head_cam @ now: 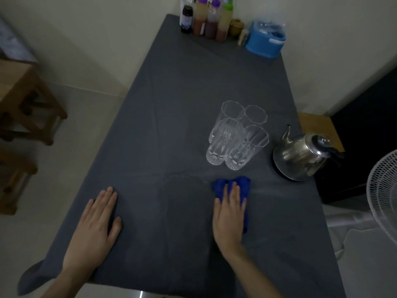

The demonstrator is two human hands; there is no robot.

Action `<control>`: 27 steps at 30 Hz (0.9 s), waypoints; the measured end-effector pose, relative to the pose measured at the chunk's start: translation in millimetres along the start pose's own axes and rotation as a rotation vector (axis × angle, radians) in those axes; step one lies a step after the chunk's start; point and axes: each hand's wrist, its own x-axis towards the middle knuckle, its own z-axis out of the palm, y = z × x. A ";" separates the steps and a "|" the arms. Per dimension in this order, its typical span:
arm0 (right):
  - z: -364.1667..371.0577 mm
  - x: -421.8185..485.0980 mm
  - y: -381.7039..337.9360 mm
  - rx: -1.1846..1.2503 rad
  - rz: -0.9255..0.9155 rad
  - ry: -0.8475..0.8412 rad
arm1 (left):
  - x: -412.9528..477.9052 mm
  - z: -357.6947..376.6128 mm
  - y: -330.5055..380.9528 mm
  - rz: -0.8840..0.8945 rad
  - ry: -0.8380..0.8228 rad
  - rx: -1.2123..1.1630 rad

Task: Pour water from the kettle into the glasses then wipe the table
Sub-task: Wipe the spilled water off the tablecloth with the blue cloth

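Note:
Several clear ribbed glasses (236,136) stand clustered right of the table's middle. A steel kettle (300,155) with a black handle sits at the right edge, its spout pointing away. A blue cloth (238,183) lies crumpled on the grey tablecloth (171,104), just in front of the glasses. My right hand (229,216) presses flat on the cloth's near part, fingers together. My left hand (94,229) rests flat on the tablecloth at the near left, fingers spread, holding nothing. A faint wet streak shows left of the cloth.
Sauce bottles (206,18) and a blue plastic container (265,41) stand at the far end against the wall. A white fan (384,196) is at the right, a wooden stool (28,100) on the left floor, a dark cabinet (365,130) beyond the kettle.

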 end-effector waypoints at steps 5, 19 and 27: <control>7.9 -13.2 -56.0 0.059 -0.348 -0.087 | 0.6 0.4 -0.8 0.007 -0.005 0.008; -65.2 -26.2 184.3 -0.101 -0.618 -0.202 | 0.4 3.7 -3.6 -0.004 -0.002 -0.020; -66.2 -25.0 197.8 -0.053 -0.300 -0.229 | -0.7 2.7 -1.7 0.002 0.021 -0.002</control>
